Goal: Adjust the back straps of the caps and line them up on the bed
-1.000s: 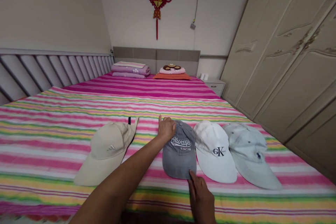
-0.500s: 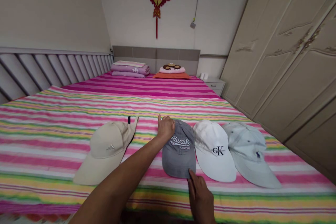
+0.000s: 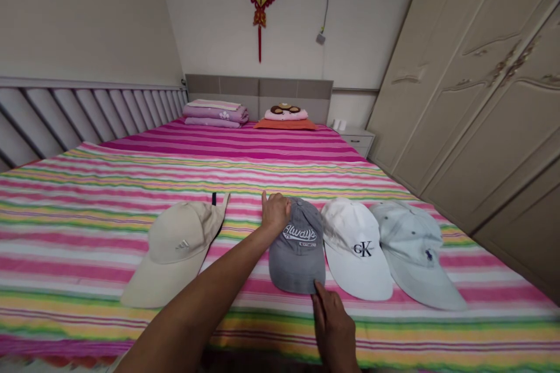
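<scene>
A grey baseball cap [image 3: 298, 262] with white lettering lies on the bed, its brim toward me. My left hand [image 3: 275, 213] is closed at the cap's upper left side, its fingertips partly hidden behind the crown. The thumb and fingers of my right hand [image 3: 333, 320] pinch the right front edge of the brim. Touching the grey cap on its right is a white baseball cap [image 3: 356, 262] with dark letters. Beyond that, a pale grey-green cap [image 3: 420, 262] with a small dark emblem sits against the white one. Left of my forearm rests a beige cap [image 3: 175, 250], its strap sticking up.
The caps lie on a striped bedspread [image 3: 109, 204]. Folded purple bedding [image 3: 214, 113] and an orange-and-pink pile [image 3: 286, 119] stand by the headboard [image 3: 297, 90]. A slatted rail [image 3: 87, 105] runs along the left, a wardrobe [image 3: 472, 105] along the right. A nightstand [image 3: 359, 140] is beside the bed.
The view has shifted very slightly. Both hands stay at the same places on the grey cap, and the caps keep their arrangement.
</scene>
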`<state>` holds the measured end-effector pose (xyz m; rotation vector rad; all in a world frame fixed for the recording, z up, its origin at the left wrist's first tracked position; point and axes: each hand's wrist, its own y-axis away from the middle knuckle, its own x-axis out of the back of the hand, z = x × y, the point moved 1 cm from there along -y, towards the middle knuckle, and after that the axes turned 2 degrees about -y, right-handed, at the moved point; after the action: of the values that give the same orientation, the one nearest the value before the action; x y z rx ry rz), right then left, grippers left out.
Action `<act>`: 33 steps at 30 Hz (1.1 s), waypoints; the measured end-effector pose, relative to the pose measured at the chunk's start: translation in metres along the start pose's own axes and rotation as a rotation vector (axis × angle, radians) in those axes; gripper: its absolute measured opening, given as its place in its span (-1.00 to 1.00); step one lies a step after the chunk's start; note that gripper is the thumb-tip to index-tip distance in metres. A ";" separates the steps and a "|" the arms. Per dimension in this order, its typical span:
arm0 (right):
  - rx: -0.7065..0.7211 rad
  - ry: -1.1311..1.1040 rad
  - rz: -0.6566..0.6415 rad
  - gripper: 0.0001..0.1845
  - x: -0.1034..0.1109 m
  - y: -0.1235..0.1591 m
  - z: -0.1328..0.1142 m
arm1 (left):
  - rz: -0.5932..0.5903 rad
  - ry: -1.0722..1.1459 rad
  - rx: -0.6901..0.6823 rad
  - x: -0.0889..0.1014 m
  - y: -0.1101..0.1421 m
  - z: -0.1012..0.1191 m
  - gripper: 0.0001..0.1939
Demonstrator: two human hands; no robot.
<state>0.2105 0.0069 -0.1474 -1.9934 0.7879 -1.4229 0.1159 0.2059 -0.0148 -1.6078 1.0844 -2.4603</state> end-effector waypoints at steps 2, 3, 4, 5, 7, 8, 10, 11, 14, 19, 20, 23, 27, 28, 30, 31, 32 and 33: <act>-0.017 -0.018 -0.003 -0.66 0.001 0.000 -0.001 | 0.009 0.017 0.010 0.002 0.002 -0.001 -0.80; -0.032 -0.032 -0.004 -0.66 0.002 0.000 -0.001 | 0.016 0.027 0.016 0.004 0.003 -0.002 -0.81; -0.052 -0.045 -0.003 -0.66 0.002 -0.001 -0.002 | 0.024 0.035 0.023 0.006 0.006 -0.003 -0.82; -0.077 -0.056 -0.003 -0.67 0.003 -0.001 -0.003 | 0.032 0.041 0.030 0.009 0.011 -0.005 -0.83; -0.137 -0.066 -0.007 -0.70 0.005 -0.001 -0.003 | 0.054 0.061 0.048 0.013 0.026 -0.011 -0.83; -0.164 -0.068 -0.013 -0.71 0.005 0.000 -0.003 | 0.063 0.073 0.058 0.015 0.037 -0.016 -0.83; -0.193 -0.071 -0.027 -0.72 0.005 0.000 -0.003 | 0.079 0.128 0.081 0.018 0.066 -0.030 -0.84; -0.195 -0.072 -0.034 -0.73 0.005 0.001 -0.003 | 0.071 0.148 0.095 0.019 0.082 -0.038 -0.84; -0.176 -0.069 -0.047 -0.74 0.006 0.001 -0.003 | 0.043 0.238 0.185 0.024 0.134 -0.064 -0.83; -0.100 -0.037 -0.051 -0.74 0.009 0.000 -0.004 | 0.035 0.551 0.576 0.053 0.202 -0.102 -0.87; -0.089 -0.029 -0.052 -0.73 0.010 0.000 -0.005 | 0.044 0.681 0.740 0.061 0.213 -0.108 -0.86; -0.053 -0.013 -0.058 -0.71 0.011 0.005 -0.006 | 0.118 1.144 1.256 0.080 0.239 -0.121 -0.88; 0.051 0.005 -0.061 -0.71 0.013 0.015 -0.008 | 0.322 1.450 1.530 0.099 0.250 -0.136 -0.93; 0.071 0.009 -0.058 -0.71 0.013 0.017 -0.008 | 0.392 1.492 1.515 0.102 0.249 -0.139 -0.89; 0.092 0.019 -0.052 -0.72 0.013 0.019 -0.007 | 0.506 1.602 1.452 0.107 0.241 -0.144 -0.83; 0.098 0.024 -0.049 -0.73 0.013 0.019 -0.007 | 0.536 1.654 1.431 0.108 0.236 -0.146 -0.82; 0.105 0.030 -0.046 -0.73 0.013 0.019 -0.007 | 0.548 1.690 1.425 0.109 0.231 -0.147 -0.82; 0.110 0.036 -0.042 -0.74 0.013 0.019 -0.007 | 0.548 1.708 1.424 0.109 0.227 -0.148 -0.82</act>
<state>0.2042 -0.0160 -0.1513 -1.9164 0.6723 -1.4966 -0.1341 0.0735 -0.0863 1.0997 -0.5152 -2.3900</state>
